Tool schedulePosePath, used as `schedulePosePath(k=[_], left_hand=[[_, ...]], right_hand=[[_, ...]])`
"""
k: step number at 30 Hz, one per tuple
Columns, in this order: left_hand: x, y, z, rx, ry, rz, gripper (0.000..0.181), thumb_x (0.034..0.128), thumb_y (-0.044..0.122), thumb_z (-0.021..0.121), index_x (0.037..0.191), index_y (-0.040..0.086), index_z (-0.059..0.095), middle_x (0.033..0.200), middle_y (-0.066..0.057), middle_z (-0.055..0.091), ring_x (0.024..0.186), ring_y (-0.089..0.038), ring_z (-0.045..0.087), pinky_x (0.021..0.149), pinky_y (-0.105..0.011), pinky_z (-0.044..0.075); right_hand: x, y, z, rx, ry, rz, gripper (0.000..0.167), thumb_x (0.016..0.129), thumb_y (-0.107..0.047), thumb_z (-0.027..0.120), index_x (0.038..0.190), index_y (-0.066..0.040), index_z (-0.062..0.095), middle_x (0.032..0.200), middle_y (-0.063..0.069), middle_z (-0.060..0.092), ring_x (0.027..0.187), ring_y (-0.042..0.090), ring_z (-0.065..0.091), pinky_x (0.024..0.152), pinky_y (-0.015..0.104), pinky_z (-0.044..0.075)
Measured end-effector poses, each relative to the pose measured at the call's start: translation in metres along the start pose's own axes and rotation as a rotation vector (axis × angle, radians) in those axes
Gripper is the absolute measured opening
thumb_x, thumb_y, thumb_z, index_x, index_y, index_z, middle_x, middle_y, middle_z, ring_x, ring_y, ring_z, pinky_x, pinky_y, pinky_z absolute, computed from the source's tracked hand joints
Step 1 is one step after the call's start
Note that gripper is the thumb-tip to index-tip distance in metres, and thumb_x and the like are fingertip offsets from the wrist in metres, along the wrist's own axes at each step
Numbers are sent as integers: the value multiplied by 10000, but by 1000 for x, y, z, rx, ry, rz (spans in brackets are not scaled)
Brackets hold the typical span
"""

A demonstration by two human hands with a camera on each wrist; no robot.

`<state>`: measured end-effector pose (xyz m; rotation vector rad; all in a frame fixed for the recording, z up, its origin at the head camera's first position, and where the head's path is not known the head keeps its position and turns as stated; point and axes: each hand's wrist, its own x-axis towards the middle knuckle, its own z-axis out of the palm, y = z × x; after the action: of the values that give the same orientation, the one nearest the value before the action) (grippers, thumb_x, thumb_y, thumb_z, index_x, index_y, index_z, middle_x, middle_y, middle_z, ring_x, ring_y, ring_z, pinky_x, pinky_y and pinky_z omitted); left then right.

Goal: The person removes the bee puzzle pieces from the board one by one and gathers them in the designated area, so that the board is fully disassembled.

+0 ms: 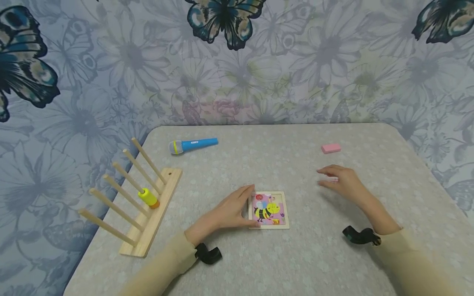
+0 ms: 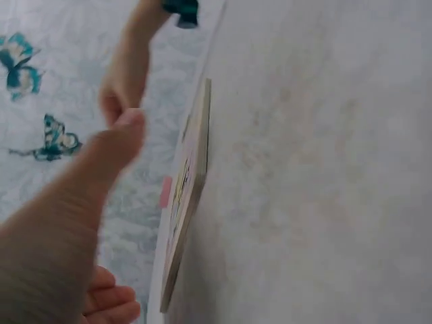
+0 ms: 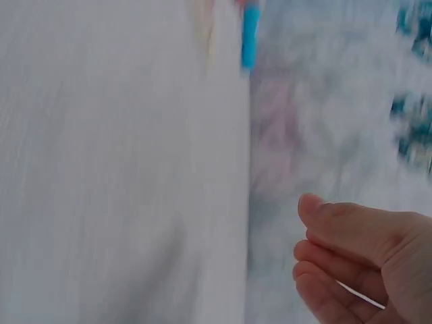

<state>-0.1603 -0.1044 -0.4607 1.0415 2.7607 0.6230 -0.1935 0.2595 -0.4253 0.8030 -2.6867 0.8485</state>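
A square wooden bee puzzle (image 1: 268, 210) with a pale frame lies near the middle of the table. My left hand (image 1: 231, 209) is at its left side, thumb and fingers spread apart at the left edge; whether they touch the frame is hard to tell. The left wrist view shows the puzzle (image 2: 185, 196) edge-on beside the thumb. Farther right, my right hand (image 1: 342, 183) hovers over the table with loosely bent fingers and holds nothing. The pink block (image 1: 331, 148) lies just beyond it. In the right wrist view the right hand (image 3: 364, 256) has nothing between thumb and fingers.
On the left stands a wooden peg rack (image 1: 163, 213) with slanting pegs; one carries a yellow piece (image 1: 148, 197) above an orange one (image 1: 154, 204). A blue toy microphone (image 1: 194, 144) lies near the table's back edge, close to the patterned wall (image 1: 259, 82).
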Motion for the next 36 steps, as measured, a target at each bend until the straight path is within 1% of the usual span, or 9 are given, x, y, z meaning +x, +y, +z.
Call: schedulePosePath(k=[2, 6, 9, 12, 17, 22, 26, 31, 36], left_hand=[[9, 6, -1, -2, 24, 36, 1036, 761, 632, 662, 1484, 21, 240, 1508, -100, 286, 1366, -226, 283, 1089, -378, 278], [21, 16, 6, -8, 20, 115, 939, 811, 573, 650, 1461, -1, 291, 1495, -127, 311, 1364, -242, 290, 1097, -373, 259], [24, 18, 13, 3, 13, 143, 893, 829, 548, 646, 1437, -25, 332, 1478, -156, 331, 1365, -255, 287, 1108, -369, 232], [24, 18, 20, 23, 22, 157, 879, 832, 544, 644, 1420, -42, 357, 1473, -163, 337, 1365, -253, 286, 1116, -352, 205], [22, 15, 24, 43, 43, 162, 897, 820, 549, 653, 1416, -54, 359, 1480, -161, 326, 1367, -245, 281, 1119, -327, 191], [23, 14, 24, 33, 56, 162, 902, 814, 547, 663, 1414, -55, 361, 1478, -162, 329, 1366, -247, 284, 1116, -330, 202], [23, 14, 23, 15, 64, 161, 907, 800, 542, 682, 1408, -56, 370, 1471, -164, 338, 1360, -247, 295, 1116, -331, 202], [24, 14, 24, 11, 70, 163, 909, 798, 544, 685, 1408, -51, 371, 1469, -161, 343, 1357, -242, 300, 1116, -329, 202], [24, 14, 25, 7, 69, 161, 910, 801, 552, 676, 1412, -48, 368, 1473, -155, 337, 1360, -243, 294, 1114, -339, 212]], right_hand=[[8, -23, 15, 52, -33, -42, 322, 790, -99, 762, 1085, 6, 686, 1031, 123, 670, 906, 322, 638, 730, 485, 527], [16, -60, 48, 117, -194, -94, 332, 821, -183, 747, 1103, -18, 688, 1064, 91, 675, 976, 281, 622, 820, 470, 500], [17, -72, 68, 57, -268, -102, 337, 827, -199, 741, 1102, -12, 688, 1065, 85, 676, 996, 252, 612, 850, 447, 486], [13, -79, 77, -36, -264, -81, 313, 811, -171, 750, 1068, -1, 696, 1011, 79, 683, 947, 228, 618, 818, 408, 500], [7, -87, 80, -113, -232, -85, 236, 800, -130, 749, 996, -3, 713, 939, 70, 688, 899, 227, 628, 785, 391, 517], [5, -92, 80, -102, -216, -78, 180, 797, -104, 752, 956, -29, 714, 923, 51, 679, 887, 214, 622, 780, 387, 519], [5, -91, 81, -75, -205, -89, 221, 787, -97, 760, 990, -39, 697, 949, 39, 641, 857, 170, 587, 742, 357, 519], [8, -83, 78, 38, -259, -127, 248, 794, -64, 744, 1032, -38, 679, 950, 15, 587, 781, 95, 532, 677, 275, 493], [15, -75, 73, 107, -336, -184, 267, 800, -75, 747, 1058, -29, 696, 962, 4, 585, 801, 97, 543, 689, 252, 494]])
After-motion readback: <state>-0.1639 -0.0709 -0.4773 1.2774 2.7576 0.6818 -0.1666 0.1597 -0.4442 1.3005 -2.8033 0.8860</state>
